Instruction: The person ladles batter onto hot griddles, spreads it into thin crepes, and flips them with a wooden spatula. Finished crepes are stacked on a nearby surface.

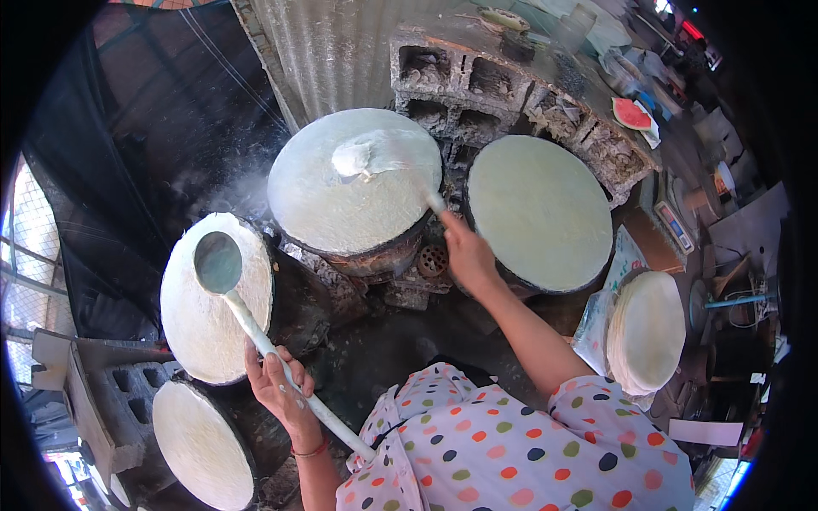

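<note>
My left hand (283, 387) is wrapped round the pale handle of a long ladle (218, 264). The ladle's bowl, wet with greenish-white liquid, hangs over the round griddle (181, 319) at the left, which bears a thin pale layer. My right hand (470, 255) grips the handle of a spreading tool (435, 201) whose far end is blurred. That end lies over the upper-middle griddle (331, 228), beside a thick white lump of batter (354, 157). A smooth, pale yellowish sheet of batter covers the griddle at the right (541, 213).
Another coated griddle (202, 443) is at lower left. A stack of thin round pancakes (652, 332) stands at my right. Rough concrete blocks (464, 81) border the back, with a watermelon slice (630, 113) on top. Dark sheeting (162, 111) hangs at the left.
</note>
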Available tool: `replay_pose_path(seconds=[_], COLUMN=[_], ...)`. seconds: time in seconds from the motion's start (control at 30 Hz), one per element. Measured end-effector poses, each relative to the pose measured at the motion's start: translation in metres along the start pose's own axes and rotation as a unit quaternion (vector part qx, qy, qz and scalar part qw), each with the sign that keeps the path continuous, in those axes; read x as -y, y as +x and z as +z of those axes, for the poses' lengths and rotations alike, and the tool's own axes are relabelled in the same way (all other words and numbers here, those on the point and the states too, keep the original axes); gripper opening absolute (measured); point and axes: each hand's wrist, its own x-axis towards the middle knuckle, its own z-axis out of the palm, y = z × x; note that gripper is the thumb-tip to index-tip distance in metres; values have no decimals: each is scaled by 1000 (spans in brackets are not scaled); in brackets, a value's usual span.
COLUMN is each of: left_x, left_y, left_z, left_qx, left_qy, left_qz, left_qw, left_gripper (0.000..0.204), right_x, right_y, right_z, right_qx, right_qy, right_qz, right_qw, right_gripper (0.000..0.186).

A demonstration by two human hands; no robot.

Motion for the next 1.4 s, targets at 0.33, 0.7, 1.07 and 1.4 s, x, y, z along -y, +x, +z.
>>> replay_pose_path(seconds=[0.33,0.7,1.07,1.4], left_x=[6,18,114,45], left_y=[11,100,112,76], left_z=[14,90,151,136], left_qx=[-15,42,46,78], left_qy=[12,58,144,-416], left_qz=[0,-20,-83,-203], left_qw=[1000,997,985,883], left_gripper=[53,51,52,19], right_x=[49,33,-17,46], right_y=[13,105,-15,9], right_z=[-6,-25,29,10], right_qx=[146,298,70,105], right_qy=[9,93,289,343], right_qz=[-45,61,5,-41], right_qw=[988,948,955,932], right_gripper=[34,35,38,37])
